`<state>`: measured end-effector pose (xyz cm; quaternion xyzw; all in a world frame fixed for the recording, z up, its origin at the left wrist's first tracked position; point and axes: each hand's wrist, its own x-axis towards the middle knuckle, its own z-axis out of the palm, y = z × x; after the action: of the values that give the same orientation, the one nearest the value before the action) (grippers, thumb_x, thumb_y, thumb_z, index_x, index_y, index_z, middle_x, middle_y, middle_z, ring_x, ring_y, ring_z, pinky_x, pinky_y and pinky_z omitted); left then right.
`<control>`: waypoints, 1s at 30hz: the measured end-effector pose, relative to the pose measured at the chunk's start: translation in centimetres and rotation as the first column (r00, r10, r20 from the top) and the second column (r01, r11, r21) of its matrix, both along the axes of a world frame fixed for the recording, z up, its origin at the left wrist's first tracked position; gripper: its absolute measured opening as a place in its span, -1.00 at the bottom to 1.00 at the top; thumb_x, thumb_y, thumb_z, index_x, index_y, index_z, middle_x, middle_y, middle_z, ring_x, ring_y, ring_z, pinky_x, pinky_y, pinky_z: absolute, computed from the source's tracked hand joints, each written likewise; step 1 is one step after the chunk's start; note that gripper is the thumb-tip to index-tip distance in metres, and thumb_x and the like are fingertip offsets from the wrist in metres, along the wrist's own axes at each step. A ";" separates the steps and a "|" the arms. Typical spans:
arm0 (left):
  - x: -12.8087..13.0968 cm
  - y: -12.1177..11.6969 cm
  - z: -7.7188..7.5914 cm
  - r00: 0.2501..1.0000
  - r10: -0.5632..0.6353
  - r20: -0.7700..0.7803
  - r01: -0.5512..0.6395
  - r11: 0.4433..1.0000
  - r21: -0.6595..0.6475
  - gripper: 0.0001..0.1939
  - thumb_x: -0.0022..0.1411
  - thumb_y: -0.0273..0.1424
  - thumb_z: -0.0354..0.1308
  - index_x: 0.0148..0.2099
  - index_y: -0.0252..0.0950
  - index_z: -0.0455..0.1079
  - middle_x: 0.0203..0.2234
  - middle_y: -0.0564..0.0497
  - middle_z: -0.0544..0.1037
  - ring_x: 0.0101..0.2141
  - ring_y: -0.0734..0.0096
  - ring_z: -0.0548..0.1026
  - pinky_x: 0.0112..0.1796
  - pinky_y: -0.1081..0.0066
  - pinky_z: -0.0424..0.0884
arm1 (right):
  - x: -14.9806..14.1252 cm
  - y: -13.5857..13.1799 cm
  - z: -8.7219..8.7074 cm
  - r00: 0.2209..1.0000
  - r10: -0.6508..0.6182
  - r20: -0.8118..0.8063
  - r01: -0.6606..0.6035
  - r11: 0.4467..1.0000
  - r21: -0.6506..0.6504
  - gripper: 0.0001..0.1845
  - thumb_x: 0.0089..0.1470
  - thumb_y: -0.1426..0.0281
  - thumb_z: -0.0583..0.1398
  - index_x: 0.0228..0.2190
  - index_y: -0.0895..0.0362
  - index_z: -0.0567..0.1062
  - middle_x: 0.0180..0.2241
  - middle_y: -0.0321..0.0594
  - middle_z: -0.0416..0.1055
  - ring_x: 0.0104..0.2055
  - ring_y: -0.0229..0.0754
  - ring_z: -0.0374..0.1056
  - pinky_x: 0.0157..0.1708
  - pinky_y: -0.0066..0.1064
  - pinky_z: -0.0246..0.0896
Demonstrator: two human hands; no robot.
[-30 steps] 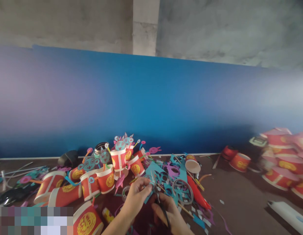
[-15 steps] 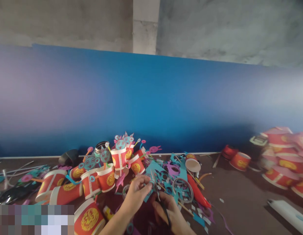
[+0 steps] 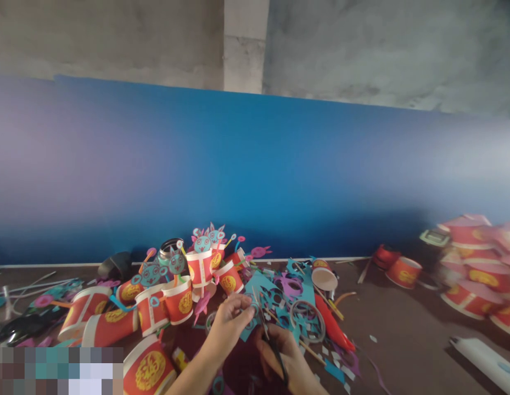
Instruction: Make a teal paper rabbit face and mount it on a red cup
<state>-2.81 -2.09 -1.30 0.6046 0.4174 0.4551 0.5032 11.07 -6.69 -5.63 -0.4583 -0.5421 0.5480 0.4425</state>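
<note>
My left hand (image 3: 234, 318) pinches a small piece of blue paper (image 3: 247, 331) with a drawing partly hidden behind the fingers. My right hand (image 3: 281, 351) is closed around the black handles of a pair of scissors (image 3: 275, 351). The blades point up and away, close beside the blue paper and just right of the left fingertips. Whether they touch the paper I cannot tell. Beyond both hands lie blue paper offcuts (image 3: 261, 282) and a purple paper offcut (image 3: 291, 286).
Several red paper cups with paper faces stand or lie at left, one cup (image 3: 150, 365) nearest. A tape roll (image 3: 308, 321) and a red tool-like object (image 3: 331, 323) are right of the hands. Bagged cups (image 3: 472, 269) and a white device (image 3: 485, 359) sit far right. A blue panel (image 3: 255, 170) rises behind.
The hands stay in nearly the same place. The scissor blades and the blue paper have shifted only very slightly against each other.
</note>
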 end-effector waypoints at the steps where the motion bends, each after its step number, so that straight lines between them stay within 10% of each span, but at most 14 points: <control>1: 0.0 0.0 -0.1 1.000 0.002 -0.002 -0.002 1.000 0.008 -0.69 -0.04 -0.14 0.17 -0.55 -0.30 0.38 -0.35 -0.10 0.44 -0.29 0.25 0.37 -0.29 0.39 0.28 | 0.0 0.0 0.0 1.000 0.006 -0.002 -0.006 1.000 -0.002 -0.43 -0.18 -0.11 0.20 -0.53 0.18 0.33 -0.81 -0.45 0.16 -0.79 -0.42 0.03 -0.77 -0.58 -0.10; 30: -0.6 0.5 -0.1 0.994 0.013 -0.107 -0.004 0.996 0.085 -0.80 -0.02 -0.28 0.11 -0.56 -0.29 0.38 -0.30 -0.12 0.43 -0.24 0.18 0.36 -0.19 0.28 0.24 | 0.1 -0.1 0.1 1.000 0.015 0.025 -0.014 1.000 -0.027 -0.48 -0.14 -0.06 0.20 -0.52 0.18 0.34 -0.82 -0.47 0.15 -0.80 -0.43 0.01 -0.78 -0.59 -0.13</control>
<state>-3.44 -1.61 -1.43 0.6470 0.4270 0.4413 0.4520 11.17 -6.82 -5.55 -0.4670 -0.5434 0.5527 0.4255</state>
